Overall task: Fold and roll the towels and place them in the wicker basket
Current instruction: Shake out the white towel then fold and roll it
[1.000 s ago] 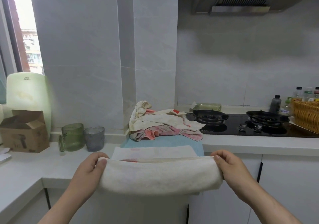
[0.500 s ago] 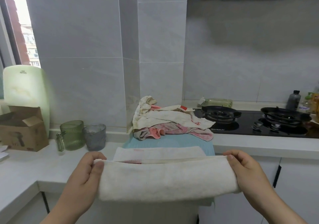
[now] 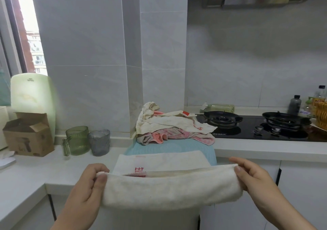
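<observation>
A cream towel [image 3: 169, 187] with red print hangs over the counter's front edge, its far end lying flat on a blue mat [image 3: 169, 147]. My left hand [image 3: 88, 185] pinches the towel's folded upper edge at the left end. My right hand [image 3: 251, 176] pinches the same edge at the right end, so the fold is stretched between them. Behind the mat lies a heap of cream and pink towels [image 3: 173, 126]. The wicker basket [image 3: 321, 117] shows only partly at the right edge, beyond the stove.
A black gas stove [image 3: 256, 125] with two burners fills the counter to the right, bottles [image 3: 294, 104] behind it. To the left stand a green glass mug [image 3: 77, 140], a grey glass cup [image 3: 99, 142], a cardboard box [image 3: 28, 134] and a pale green board [image 3: 31, 95].
The view has swung slightly, bringing the basket's edge back in at the right. Both hands keep pinching the towel's ends; the fold is lifted a little, showing more red print.
</observation>
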`<state>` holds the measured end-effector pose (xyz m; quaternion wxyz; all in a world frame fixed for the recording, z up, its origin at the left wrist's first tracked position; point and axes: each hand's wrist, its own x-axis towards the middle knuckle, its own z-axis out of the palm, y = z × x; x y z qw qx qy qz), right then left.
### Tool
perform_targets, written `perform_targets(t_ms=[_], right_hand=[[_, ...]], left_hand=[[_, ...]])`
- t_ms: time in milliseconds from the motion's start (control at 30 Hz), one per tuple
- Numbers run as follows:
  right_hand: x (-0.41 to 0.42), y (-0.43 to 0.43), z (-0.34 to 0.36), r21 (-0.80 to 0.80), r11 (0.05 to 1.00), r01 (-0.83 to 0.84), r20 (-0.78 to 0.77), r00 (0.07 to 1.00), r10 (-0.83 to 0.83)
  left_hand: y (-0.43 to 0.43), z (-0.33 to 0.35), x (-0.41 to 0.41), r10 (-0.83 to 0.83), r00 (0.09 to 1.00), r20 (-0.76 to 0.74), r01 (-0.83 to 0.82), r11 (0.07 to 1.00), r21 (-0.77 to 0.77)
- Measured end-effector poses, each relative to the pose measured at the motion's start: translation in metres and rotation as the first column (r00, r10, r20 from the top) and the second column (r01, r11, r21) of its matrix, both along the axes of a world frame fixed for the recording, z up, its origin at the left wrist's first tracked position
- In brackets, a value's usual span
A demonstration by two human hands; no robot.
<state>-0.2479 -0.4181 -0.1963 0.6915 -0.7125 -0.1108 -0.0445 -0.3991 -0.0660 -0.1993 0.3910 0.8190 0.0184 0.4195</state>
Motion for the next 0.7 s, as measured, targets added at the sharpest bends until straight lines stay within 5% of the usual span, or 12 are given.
perform_targets(t_ms=[467, 567, 700], right_hand=[[0.023, 0.018, 0.022, -0.06, 0.998, 0.032, 0.063, 0.998, -0.028], [0.053, 0.039, 0.023, -0.094, 0.995, 0.029, 0.043, 0.999, -0.025], [0.101, 0.069, 0.009, -0.17, 0.986, -0.006, -0.062, 0.998, -0.005]], left_hand=[[0.009, 0.017, 0.037, 0.13, 0.989, -0.073, -0.143, 0.967, -0.21], [0.034, 0.006, 0.073, 0.155, 0.955, -0.254, -0.227, 0.931, -0.287], [0.067, -0.013, 0.116, -0.02, 0.874, -0.485, -0.25, 0.838, -0.484]])
